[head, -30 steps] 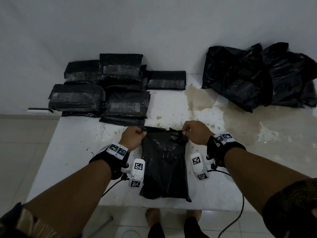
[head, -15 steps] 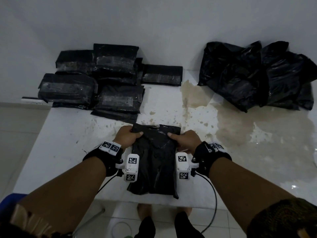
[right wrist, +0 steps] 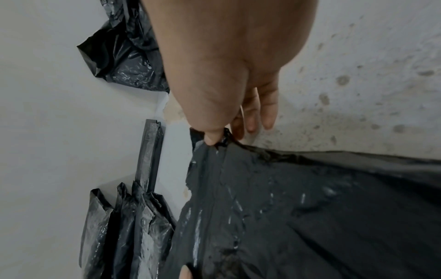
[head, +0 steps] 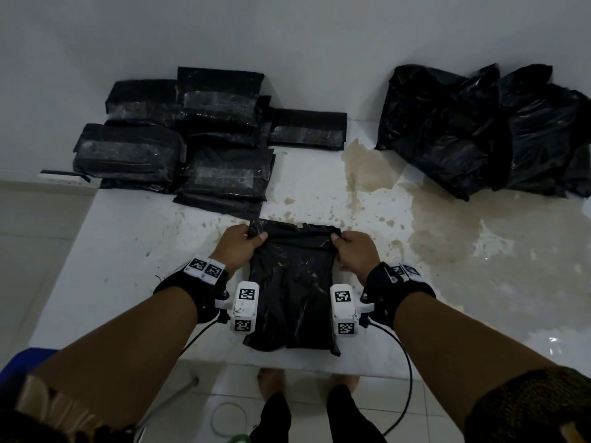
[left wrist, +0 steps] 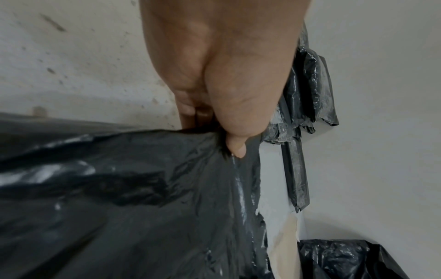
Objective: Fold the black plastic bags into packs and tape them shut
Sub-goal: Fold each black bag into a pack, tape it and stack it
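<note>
1. White and stained, the bench (head: pixel 319 193) carries everything; a brownish wet-looking patch spreads over its right half, so the fold is best kept on the drier part near the front edge.
2. The heap of loose bags (head: pixel 479 132) sits at the far right against the wall, well apart from the work, apparently waiting to be folded.
3. The taped packs (head: pixel 220 129) are stacked at the far left, clear tape showing across their tops; they serve as a guide for the size the new pack should reach.
4. The black plastic bag (head: pixel 291 289) in hand lies flat at the front middle of the bench, its near end touching the front edge, its far edge bunched and lifted.
5. The left hand (head: pixel 238 247) pinches the far left corner, thumb on top, as the left wrist view confirms.
6. The right hand (head: pixel 355 251) pinches the far right corner, thumb against forefinger, the other fingers loose.
7. Judged from this, the step is a fold of the far edge toward the person. Both corners should travel together, level, to land square on the near edge, and trapped air should be pressed out before taping.
</note>
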`<state>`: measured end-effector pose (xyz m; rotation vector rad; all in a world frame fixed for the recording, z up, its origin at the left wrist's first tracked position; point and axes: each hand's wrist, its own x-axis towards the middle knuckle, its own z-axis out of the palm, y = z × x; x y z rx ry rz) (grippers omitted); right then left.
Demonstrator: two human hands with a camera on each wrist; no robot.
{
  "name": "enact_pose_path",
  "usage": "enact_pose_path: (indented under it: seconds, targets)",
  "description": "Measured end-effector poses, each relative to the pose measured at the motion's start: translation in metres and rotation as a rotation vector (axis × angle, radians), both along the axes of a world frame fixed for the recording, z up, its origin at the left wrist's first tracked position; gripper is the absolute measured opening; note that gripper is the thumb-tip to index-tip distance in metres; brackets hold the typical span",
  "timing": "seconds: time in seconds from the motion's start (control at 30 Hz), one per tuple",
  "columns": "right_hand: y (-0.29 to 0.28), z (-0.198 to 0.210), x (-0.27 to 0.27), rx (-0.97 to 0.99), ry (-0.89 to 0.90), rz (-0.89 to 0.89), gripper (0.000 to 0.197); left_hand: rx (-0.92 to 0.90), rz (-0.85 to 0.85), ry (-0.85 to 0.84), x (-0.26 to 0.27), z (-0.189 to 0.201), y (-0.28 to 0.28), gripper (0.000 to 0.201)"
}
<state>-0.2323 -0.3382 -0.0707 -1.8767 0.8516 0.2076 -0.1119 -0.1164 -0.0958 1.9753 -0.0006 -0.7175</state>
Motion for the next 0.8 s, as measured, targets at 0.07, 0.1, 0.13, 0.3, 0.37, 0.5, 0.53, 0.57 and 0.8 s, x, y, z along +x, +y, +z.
enact_pose_path:
  seconds: [0.07, 0.1, 0.13, 0.3, 0.37, 0.5, 0.53, 0.57, 0.8]
  targets:
    - [0.002, 0.002, 0.000, 0.046, -0.014, -0.021, 0.040, 0.002, 0.008, -0.022, -0.001, 0.001, 0.000, 0.032]
    - [0.003, 0.004, 0.000, 0.083, -0.020, -0.029, 0.039, -0.006, 0.016, -0.023, -0.001, 0.003, 0.000, 0.031]
    - [0.003, 0.003, 0.000, 0.115, -0.025, -0.029, 0.036, -0.032, 0.025, -0.010, -0.002, 0.004, 0.000, 0.030]
    - [0.002, -0.007, 0.003, 0.164, 0.002, -0.034, 0.026, -0.143, -0.021, 0.116, -0.007, 0.008, -0.001, 0.026]
    - [-0.002, -0.015, 0.009, 0.174, 0.030, -0.077, 0.025, -0.119, -0.029, 0.097, -0.005, 0.005, 0.001, 0.030]
    - [-0.011, -0.030, 0.019, 0.129, 0.125, -0.081, 0.021, -0.040, 0.034, 0.077, -0.002, 0.003, 0.006, 0.030]
    - [-0.012, -0.034, 0.019, 0.141, 0.140, -0.088, 0.013, -0.054, 0.032, 0.145, -0.005, 0.005, 0.008, 0.032]
    - [-0.013, -0.037, 0.019, 0.142, 0.145, -0.092, 0.011, -0.077, 0.016, 0.215, -0.009, 0.010, 0.011, 0.033]
    - [-0.010, -0.030, 0.011, -0.064, 0.114, -0.077, 0.036, -0.019, -0.252, 0.348, -0.049, 0.023, 0.051, 0.036]
